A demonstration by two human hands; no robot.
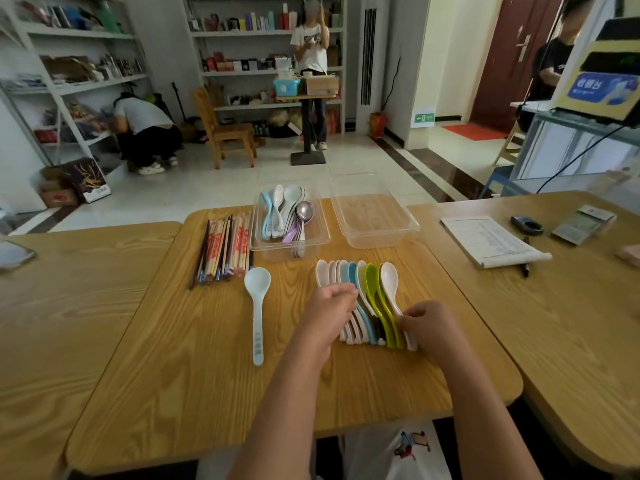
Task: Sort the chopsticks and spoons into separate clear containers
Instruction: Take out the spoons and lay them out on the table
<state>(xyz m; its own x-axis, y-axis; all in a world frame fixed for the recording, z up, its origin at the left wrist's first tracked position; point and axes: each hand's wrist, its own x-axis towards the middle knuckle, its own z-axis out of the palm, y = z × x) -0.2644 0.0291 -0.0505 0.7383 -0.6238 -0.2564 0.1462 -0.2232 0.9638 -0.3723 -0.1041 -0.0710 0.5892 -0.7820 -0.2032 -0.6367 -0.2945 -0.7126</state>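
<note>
A row of several white, blue and green soup spoons lies packed on edge in the middle of the wooden table. My left hand curls around the row's left side at the handles. My right hand pinches the handle of the rightmost white spoon. A long pale-blue spoon lies alone to the left. A bundle of chopsticks lies at the far left. The left clear container holds several spoons. The right clear container holds nothing.
A paper pad with a pen, a dark small device and packets lie on the right table. A phone lies on the left table. People, a wooden chair and shelves stand beyond.
</note>
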